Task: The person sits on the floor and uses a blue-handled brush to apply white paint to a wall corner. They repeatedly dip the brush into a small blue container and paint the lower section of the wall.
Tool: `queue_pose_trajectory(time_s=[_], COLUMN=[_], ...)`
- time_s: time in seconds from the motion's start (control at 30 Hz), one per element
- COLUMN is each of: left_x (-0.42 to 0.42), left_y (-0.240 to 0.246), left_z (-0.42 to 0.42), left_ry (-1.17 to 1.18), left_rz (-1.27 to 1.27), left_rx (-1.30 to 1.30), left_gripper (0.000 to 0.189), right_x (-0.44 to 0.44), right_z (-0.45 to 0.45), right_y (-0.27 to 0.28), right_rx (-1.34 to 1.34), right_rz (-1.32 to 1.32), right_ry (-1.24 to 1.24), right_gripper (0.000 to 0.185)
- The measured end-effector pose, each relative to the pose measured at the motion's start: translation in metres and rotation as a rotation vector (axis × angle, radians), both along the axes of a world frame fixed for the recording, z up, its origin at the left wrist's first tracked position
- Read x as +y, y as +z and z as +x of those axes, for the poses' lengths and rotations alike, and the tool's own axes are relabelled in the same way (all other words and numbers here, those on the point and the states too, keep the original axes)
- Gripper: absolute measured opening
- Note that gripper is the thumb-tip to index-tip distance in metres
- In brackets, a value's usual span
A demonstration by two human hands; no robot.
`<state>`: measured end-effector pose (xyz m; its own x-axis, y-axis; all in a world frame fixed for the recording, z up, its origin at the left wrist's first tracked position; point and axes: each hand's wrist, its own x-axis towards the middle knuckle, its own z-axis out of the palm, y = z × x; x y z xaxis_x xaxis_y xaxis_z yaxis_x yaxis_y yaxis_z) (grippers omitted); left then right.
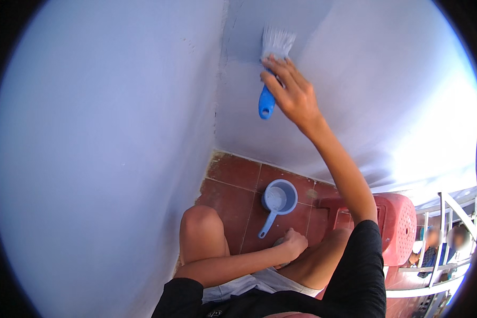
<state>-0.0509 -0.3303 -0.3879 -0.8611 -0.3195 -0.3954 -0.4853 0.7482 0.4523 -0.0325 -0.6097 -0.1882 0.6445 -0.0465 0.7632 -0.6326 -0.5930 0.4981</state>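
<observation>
My right hand [292,87] is closed around a flat paintbrush [266,101] with a blue plastic handle. Its pale bristles rest against the right-hand wall [258,85], close to the corner, where a darker, wet-looking patch shows above. My left hand [295,243] lies low between my knees, its fingers curled near a greyish object that is mostly hidden; whether it grips that object is unclear. A light blue plastic dipper [280,196] stands on the floor in front of me, with some whitish liquid at its bottom and its handle pointing towards me.
Red floor tiles [232,202] meet both walls in the corner. The left wall [103,139] runs close beside my knee. A red plastic stool [397,230] lies on its side at my right. Beyond it are white metal railings [433,254] and people.
</observation>
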Motion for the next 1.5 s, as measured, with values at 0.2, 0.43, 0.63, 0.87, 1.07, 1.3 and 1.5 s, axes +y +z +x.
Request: queue_pose_trajectory(time_s=[0.2,0.43,0.63,0.87,1.07,1.3,1.5], left_x=[-0.001,-0.001,-0.012,-0.005,-0.008,-0.012,-0.006], left_y=[-0.007,-0.002,0.019,0.002,0.003,0.005,-0.001], left_z=[0.002,0.005,0.004,-0.007,-0.006,-0.005,-0.001], left_ry=[0.012,0.005,-0.054,-0.031,-0.087,-0.116,-0.11], left_rz=[-0.002,-0.005,-0.073,0.015,0.055,0.084,0.038], left_rx=[-0.022,-0.005,-0.052,-0.089,-0.14,-0.2,-0.193], left_gripper=[0.023,0.027,0.02,0.022,0.034,0.042,0.045], right_x=[0.011,0.037,0.089,0.13,0.146,0.128,0.106], right_z=[-0.002,-0.013,-0.063,-0.123,-0.143,-0.168,-0.2], right_y=[-0.034,-0.035,-0.032,-0.072,-0.1,-0.14,-0.196], right_rx=[-0.018,0.009,0.187,0.233,0.126,-0.288,-1.035], right_rz=[0.123,0.246,0.279,0.408,0.455,1.146,1.956], right_ry=[0.0,0.133,0.174,0.064,-0.011,-0.1,-0.454], right_gripper=[0.012,0.013,0.011,0.013,0.025,0.025,0.025])
